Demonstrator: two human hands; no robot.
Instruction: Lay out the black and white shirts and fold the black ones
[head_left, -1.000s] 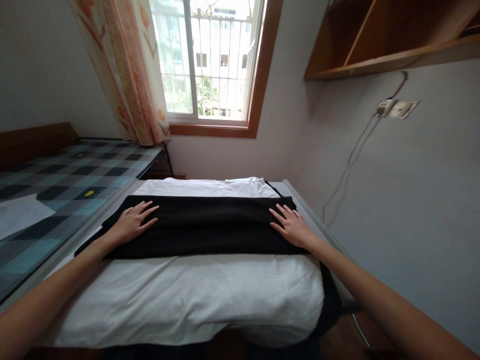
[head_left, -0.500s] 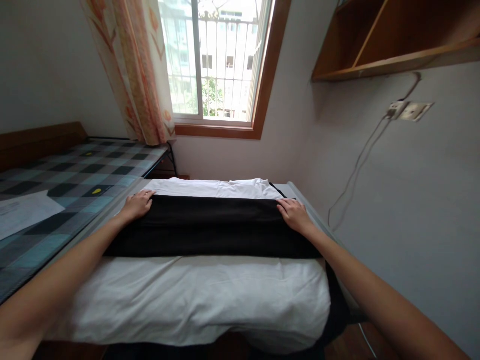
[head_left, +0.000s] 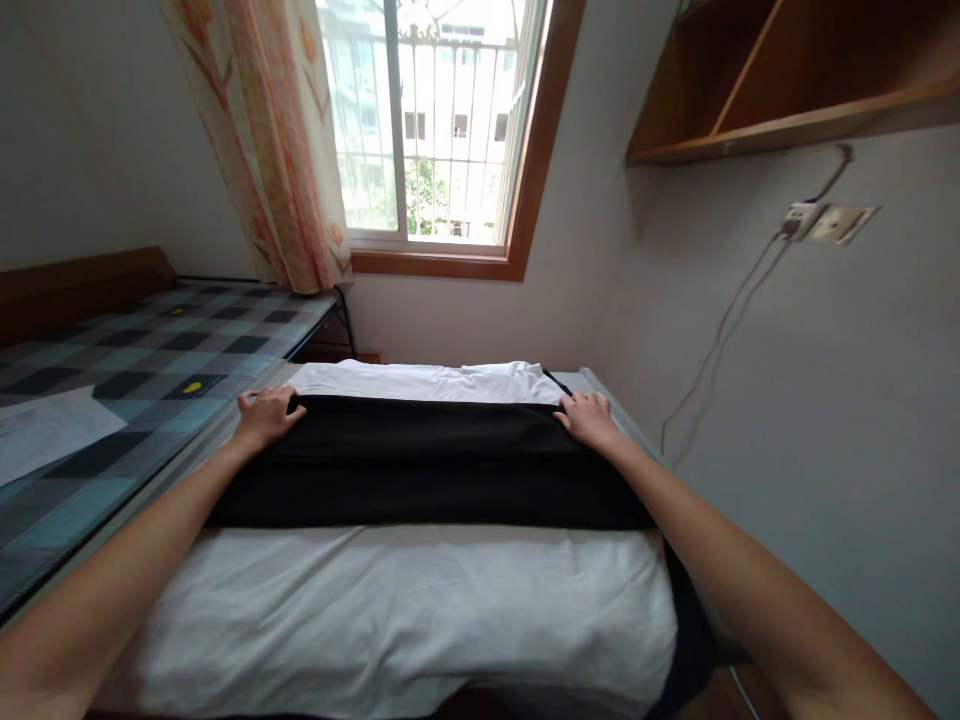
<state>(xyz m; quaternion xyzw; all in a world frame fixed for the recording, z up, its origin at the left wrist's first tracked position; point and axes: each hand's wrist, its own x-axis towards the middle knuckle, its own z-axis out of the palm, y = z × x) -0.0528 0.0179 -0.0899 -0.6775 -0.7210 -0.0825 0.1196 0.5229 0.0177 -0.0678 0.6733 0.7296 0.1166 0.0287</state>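
A long strip of folded black cloth lies across a white cloth with some creases. At the strip's far left corner, my left hand has its fingers bent over the edge and the thumb on top. My right hand grips the far right corner in the same way, fingers curled at the edge. Beyond the strip, more white fabric shows between the two hands. Whether the black cloth is a garment I cannot tell.
To the left is a bed with a checked cover and a paper sheet on it. A curtain hangs beside the barred window. On the right are a wall shelf, a socket and a hanging cord.
My fingers have gone from resting flatter on the far edge to curling around it. The strip's near edge sits slightly lower in view.
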